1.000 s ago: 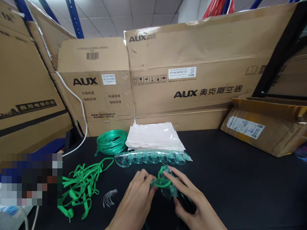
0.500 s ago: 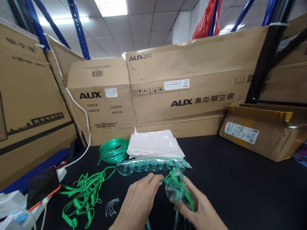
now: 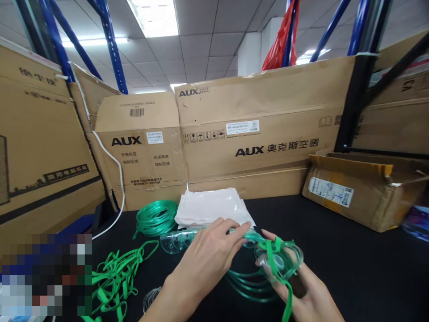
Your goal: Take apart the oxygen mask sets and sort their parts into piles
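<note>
Left hand (image 3: 212, 248), fingertips pinched, holds green tubing (image 3: 254, 236) — right hand (image 3: 310, 288), half-curled, cups clear mask (image 3: 279, 260); mask row (image 3: 177, 241) part-hidden.

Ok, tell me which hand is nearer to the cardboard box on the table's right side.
The right hand. It holds the clear mask to the left of the cardboard box, closer to the camera. The left hand is farther away, left of the mask.

the clear mask (image 3: 279, 261) has shifted rightward, and green tubing loops (image 3: 250, 287) now show below it.
</note>
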`<action>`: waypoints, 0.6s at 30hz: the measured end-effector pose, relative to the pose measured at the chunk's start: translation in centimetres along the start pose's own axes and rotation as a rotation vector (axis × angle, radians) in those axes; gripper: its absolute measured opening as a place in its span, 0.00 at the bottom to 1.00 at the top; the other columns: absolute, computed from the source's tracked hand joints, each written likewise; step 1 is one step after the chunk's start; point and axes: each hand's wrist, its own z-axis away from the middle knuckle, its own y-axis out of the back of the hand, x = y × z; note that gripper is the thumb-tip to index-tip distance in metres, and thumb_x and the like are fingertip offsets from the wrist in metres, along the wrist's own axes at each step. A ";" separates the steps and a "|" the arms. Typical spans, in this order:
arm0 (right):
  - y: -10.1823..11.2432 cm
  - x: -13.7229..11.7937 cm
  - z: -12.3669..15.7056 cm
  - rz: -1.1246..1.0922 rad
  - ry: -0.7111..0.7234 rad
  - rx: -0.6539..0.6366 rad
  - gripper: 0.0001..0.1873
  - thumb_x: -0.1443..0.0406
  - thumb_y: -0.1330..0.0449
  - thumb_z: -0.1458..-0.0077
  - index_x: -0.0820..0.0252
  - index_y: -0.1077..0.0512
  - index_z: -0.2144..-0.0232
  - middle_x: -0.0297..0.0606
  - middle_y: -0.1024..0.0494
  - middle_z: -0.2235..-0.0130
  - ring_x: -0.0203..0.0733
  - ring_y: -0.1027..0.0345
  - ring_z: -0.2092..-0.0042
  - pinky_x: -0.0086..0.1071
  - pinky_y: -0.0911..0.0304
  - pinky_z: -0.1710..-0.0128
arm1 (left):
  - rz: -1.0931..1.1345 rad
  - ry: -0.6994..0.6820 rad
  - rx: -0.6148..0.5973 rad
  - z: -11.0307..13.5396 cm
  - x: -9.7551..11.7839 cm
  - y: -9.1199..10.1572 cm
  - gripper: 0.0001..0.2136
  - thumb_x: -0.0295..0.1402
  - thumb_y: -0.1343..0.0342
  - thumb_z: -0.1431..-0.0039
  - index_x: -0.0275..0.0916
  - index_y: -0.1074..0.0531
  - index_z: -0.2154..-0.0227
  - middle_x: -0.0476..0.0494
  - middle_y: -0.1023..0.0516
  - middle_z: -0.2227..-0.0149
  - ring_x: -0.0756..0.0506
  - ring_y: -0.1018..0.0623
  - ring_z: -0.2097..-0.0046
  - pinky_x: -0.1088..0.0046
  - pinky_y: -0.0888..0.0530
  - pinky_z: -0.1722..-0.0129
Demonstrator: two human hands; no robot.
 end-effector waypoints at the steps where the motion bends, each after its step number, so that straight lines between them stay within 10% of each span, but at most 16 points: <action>1: 0.1 0.8 0.2 0.023 0.009 0.006 0.31 0.53 0.34 0.44 0.56 0.28 0.41 0.47 0.25 0.39 0.59 0.31 0.39 0.46 0.37 0.37 | 0.007 0.004 -0.030 0.1 -0.1 -0.4 0.18 0.35 0.52 0.26 0.43 0.35 0.36 0.45 0.22 0.48 0.42 0.24 0.47 0.62 0.24 0.48; 7: 0.0 1.1 0.8 -0.149 -0.167 -0.062 0.31 0.44 0.37 0.44 0.55 0.23 0.47 0.48 0.16 0.52 0.58 0.19 0.54 0.42 0.24 0.50 | 0.012 0.230 -0.045 -1.8 -1.5 -1.4 0.20 0.43 0.53 0.26 0.44 0.32 0.37 0.42 0.24 0.43 0.40 0.25 0.42 0.62 0.27 0.43; 18: 0.1 1.6 1.0 -0.538 -0.298 -0.111 0.26 0.48 0.33 0.43 0.53 0.26 0.48 0.42 0.16 0.54 0.55 0.21 0.50 0.48 0.27 0.45 | -0.034 0.578 -0.219 -13.6 -4.2 -6.5 0.19 0.41 0.42 0.32 0.37 0.30 0.44 0.37 0.27 0.42 0.37 0.24 0.45 0.50 0.26 0.46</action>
